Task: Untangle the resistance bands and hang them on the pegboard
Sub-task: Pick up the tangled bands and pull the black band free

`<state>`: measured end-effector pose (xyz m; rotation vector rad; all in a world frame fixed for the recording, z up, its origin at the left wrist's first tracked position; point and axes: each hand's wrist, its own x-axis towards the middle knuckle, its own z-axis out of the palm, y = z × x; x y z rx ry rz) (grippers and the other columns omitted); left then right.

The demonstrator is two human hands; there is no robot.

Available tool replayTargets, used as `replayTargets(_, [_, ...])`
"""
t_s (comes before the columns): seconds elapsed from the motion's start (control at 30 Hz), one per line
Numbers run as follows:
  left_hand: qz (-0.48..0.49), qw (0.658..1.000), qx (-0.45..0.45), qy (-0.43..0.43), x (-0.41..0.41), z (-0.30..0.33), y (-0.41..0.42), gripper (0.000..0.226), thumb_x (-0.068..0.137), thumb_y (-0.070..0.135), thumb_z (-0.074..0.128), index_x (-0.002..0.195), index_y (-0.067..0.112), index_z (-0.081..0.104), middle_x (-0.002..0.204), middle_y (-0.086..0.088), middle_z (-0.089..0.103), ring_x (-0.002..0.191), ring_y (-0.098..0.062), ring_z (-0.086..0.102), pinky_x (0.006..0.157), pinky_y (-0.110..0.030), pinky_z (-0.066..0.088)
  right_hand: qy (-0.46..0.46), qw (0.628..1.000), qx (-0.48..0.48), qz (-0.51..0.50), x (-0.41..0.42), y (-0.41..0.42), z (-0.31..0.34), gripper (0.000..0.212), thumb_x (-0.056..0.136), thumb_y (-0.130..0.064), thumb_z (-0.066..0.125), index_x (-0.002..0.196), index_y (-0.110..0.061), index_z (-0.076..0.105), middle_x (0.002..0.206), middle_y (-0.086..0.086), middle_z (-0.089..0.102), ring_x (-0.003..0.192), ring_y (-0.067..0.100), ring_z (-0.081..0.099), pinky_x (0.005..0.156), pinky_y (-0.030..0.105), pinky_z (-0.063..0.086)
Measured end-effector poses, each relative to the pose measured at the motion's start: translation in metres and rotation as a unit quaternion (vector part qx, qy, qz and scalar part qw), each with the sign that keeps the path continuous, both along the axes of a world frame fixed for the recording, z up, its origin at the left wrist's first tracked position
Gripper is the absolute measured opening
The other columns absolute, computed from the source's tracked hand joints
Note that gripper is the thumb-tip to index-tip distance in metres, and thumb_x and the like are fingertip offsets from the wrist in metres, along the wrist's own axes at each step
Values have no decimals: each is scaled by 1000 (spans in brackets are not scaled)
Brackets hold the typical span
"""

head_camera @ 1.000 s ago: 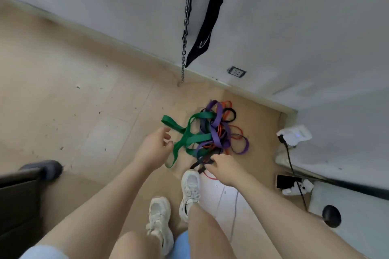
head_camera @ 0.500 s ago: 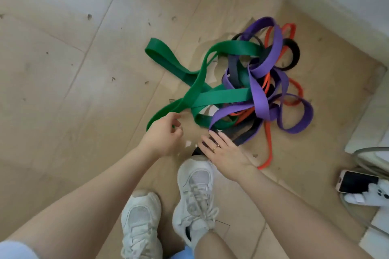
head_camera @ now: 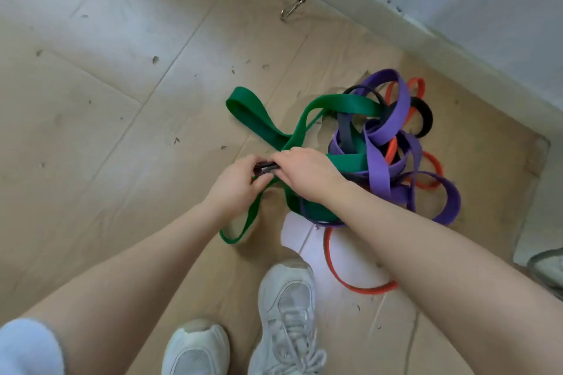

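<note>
Both hands now together, left hand [head_camera: 233, 184] and right hand [head_camera: 307, 172] pinching a black band [head_camera: 264, 168], its short visible stretch running left-right, green band [head_camera: 259, 128] crossing diagonally beneath on the floor [head_camera: 106, 100].

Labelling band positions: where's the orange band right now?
In the head view the orange band is partly in the tangle near the wall at right, threaded among the purple band; one loop trails toward the white shoe, under the right forearm.
</note>
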<state>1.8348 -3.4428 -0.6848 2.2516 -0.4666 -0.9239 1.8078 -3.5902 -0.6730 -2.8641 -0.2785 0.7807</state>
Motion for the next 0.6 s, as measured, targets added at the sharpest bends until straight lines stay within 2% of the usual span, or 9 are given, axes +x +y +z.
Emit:
replayTargets(0.1, [-52, 997, 23, -45, 23, 16, 9, 24, 94, 26, 50, 112, 13, 59, 96, -5, 64, 90, -23, 57, 71, -27, 36, 6, 994, 71, -80, 3, 7, 14, 29, 99, -33, 37, 112, -13, 52, 106, 8, 62, 96, 30, 57, 70, 39, 43])
replayTargets(0.17, [-65, 995, 20, -75, 36, 33, 17, 22, 95, 23, 48, 107, 12, 62, 87, 0, 60, 80, -20, 55, 70, -29, 39, 17, 980, 143, -136, 5, 15, 29, 27, 98, -35, 40, 107, -12, 52, 98, 10, 63, 87, 29, 58, 68, 40, 45])
replayTargets(0.23, [6, 996, -29, -85, 43, 55, 25, 19, 95, 19, 47, 104, 12, 63, 87, -3, 63, 75, -21, 55, 71, -33, 47, 9, 961, 215, -174, 9, 20, 49, 25, 97, -34, 43, 108, -13, 51, 91, 9, 63, 81, 26, 57, 69, 39, 45])
replayTargets(0.3, [121, 984, -92, -87, 41, 81, 32, 17, 95, 17, 48, 102, 12, 63, 85, -5, 63, 69, -17, 55, 60, -21, 48, 2, 959, 217, -185, 9, 19, 71, 18, 97, -30, 43, 106, -16, 49, 84, 5, 59, 76, 23, 54, 64, 35, 39])
replayTargets(0.37, [179, 973, -124, -80, 30, 108, 35, 17, 94, 17, 49, 102, 12, 63, 86, -5, 64, 63, -11, 53, 50, -13, 44, 22, 958, 203, -202, -1, 16, 93, 10, 98, -26, 41, 101, -18, 45, 81, 4, 55, 73, 22, 50, 60, 34, 34])
replayTargets(0.43, [202, 966, -150, -60, 15, 132, 36, 15, 91, 17, 54, 101, 12, 64, 86, -7, 67, 60, -12, 54, 52, -20, 46, 25, 957, 196, -212, -17, 15, 114, 14, 99, -25, 39, 105, -13, 45, 84, 11, 58, 72, 24, 50, 62, 35, 35])
replayTargets(0.47, [230, 957, -170, -41, 10, 144, 36, 13, 89, 16, 58, 99, 11, 63, 84, -10, 68, 57, -13, 54, 52, -24, 47, 12, 957, 192, -216, -25, 15, 125, 17, 99, -24, 39, 108, -11, 45, 85, 15, 60, 70, 25, 50, 64, 37, 38])
replayTargets(0.53, [316, 916, -246, 8, 0, 170, 41, 21, 83, 11, 66, 102, 7, 60, 80, -13, 67, 57, -14, 56, 52, -25, 49, -42, 945, 219, -238, -40, 23, 150, 20, 98, -23, 41, 112, -9, 44, 81, 13, 62, 63, 23, 51, 63, 37, 41])
replayTargets(0.6, [367, 846, -378, 83, -19, 203, 48, 30, 85, 12, 64, 113, 9, 53, 93, -12, 66, 79, -18, 66, 67, -22, 53, -80, 904, 318, -275, -53, 40, 183, 20, 97, -20, 43, 114, -9, 43, 73, 5, 60, 53, 16, 47, 55, 32, 38])
